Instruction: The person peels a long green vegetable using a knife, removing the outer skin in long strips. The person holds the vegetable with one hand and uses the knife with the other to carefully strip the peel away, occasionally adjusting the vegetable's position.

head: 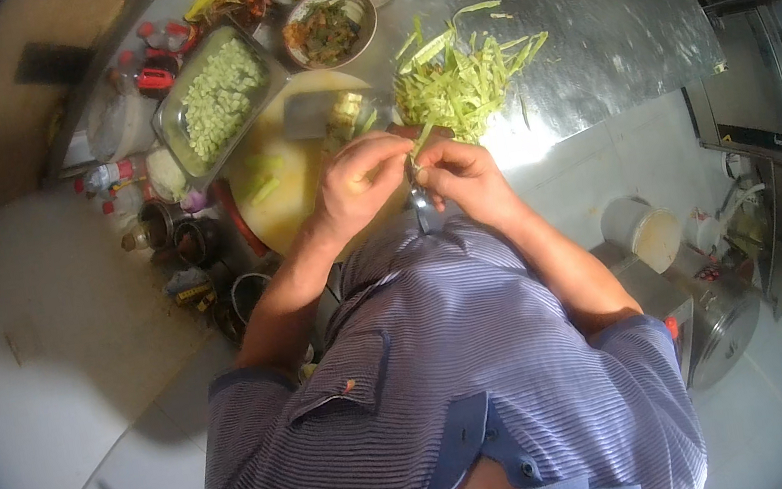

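Observation:
My left hand [363,184] and my right hand [466,180] meet in front of my waist, fingertips pinched on a thin green vegetable strip [425,135]. A small shiny metal item [421,206] shows just below the fingertips; its kind and which hand bears it cannot be told. Beyond my right hand lies a heap of pale green vegetable peelings [455,87]. A thick vegetable stem piece [346,113] lies on a broad cleaver-like blade [301,112], beyond my left hand. Both rest over a round yellowish cutting board [303,216], where some green pieces [266,189] also lie.
A clear container [268,130] of diced green vegetable [221,99] stands at the upper left, beside a bowl of cooked food [330,27]. Bottles [111,175] and dark jars [197,241] crowd the left side. A metal worktop [601,23] extends right; a white bucket [641,230] stands lower right.

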Available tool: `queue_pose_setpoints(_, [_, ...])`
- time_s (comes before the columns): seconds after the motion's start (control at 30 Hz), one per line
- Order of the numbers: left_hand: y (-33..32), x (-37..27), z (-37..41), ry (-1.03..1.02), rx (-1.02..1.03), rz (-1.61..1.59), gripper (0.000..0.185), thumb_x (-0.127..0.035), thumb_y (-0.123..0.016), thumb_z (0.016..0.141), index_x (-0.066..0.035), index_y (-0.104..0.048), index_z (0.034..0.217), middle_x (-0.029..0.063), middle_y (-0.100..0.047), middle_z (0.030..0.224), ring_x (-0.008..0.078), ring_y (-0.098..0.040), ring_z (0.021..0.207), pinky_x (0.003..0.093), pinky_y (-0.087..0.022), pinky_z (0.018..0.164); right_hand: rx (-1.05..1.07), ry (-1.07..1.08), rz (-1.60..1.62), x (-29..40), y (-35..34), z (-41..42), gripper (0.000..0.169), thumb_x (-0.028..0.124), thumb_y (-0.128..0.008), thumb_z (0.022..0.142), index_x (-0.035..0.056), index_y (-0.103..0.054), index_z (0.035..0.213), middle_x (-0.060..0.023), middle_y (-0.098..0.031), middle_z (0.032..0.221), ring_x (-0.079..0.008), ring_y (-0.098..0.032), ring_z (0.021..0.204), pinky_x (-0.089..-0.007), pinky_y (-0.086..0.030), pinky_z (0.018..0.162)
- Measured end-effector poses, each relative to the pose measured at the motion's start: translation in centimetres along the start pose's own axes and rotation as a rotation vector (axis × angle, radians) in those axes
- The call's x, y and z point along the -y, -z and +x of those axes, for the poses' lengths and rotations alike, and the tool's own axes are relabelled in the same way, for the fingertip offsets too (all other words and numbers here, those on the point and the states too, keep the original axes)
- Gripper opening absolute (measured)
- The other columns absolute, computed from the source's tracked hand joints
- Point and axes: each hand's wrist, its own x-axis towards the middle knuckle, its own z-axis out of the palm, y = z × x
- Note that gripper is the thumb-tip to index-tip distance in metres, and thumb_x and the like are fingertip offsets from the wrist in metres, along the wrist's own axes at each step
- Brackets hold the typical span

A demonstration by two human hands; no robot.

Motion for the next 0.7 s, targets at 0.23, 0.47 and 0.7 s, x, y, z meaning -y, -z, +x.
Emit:
queue_pose_setpoints(0.23, [-0.06,0.44,-0.03,0.172,0.027,-0.126,0.017,0.007,-0.064,0.092,0.005,-0.07,0.108,0.01,-0.071,0.097,0.0155,-0.069,0.083,0.0274,-0.057,0.072,-0.158,0.088,0.079,-0.61,0.71,0.64,0.009,0.006,-0.066,0.099,0.0009,-0.064,0.106,-0.0014,-0.064,0.085,-0.0074,-0.059,0.067,-0.0225,-0.049,0.06])
queue_pose_setpoints(0.47, [-0.25,0.47,0.22,0.176,0.042,-0.142,0.017,0.008,-0.062,0.093,0.006,-0.069,0.108,0.0099,-0.07,0.095,0.0148,-0.07,0.08,0.0271,-0.057,0.071,-0.148,0.098,0.029,-0.78,0.32,0.51,0.008,0.005,-0.064,0.1,0.0003,-0.062,0.106,-0.0024,-0.065,0.088,-0.0084,-0.062,0.073,-0.0233,-0.051,0.066])
queue_pose_setpoints(0.7, [-0.45,0.66,0.03,0.151,0.029,-0.139,0.017,0.009,-0.063,0.092,0.006,-0.069,0.108,0.0096,-0.07,0.094,0.0146,-0.07,0.08,0.0266,-0.058,0.07,-0.103,0.112,-0.015,-0.49,0.16,0.23,0.007,0.005,-0.062,0.1,-0.0004,-0.062,0.105,-0.0025,-0.065,0.09,-0.0085,-0.062,0.077,-0.0231,-0.051,0.07])
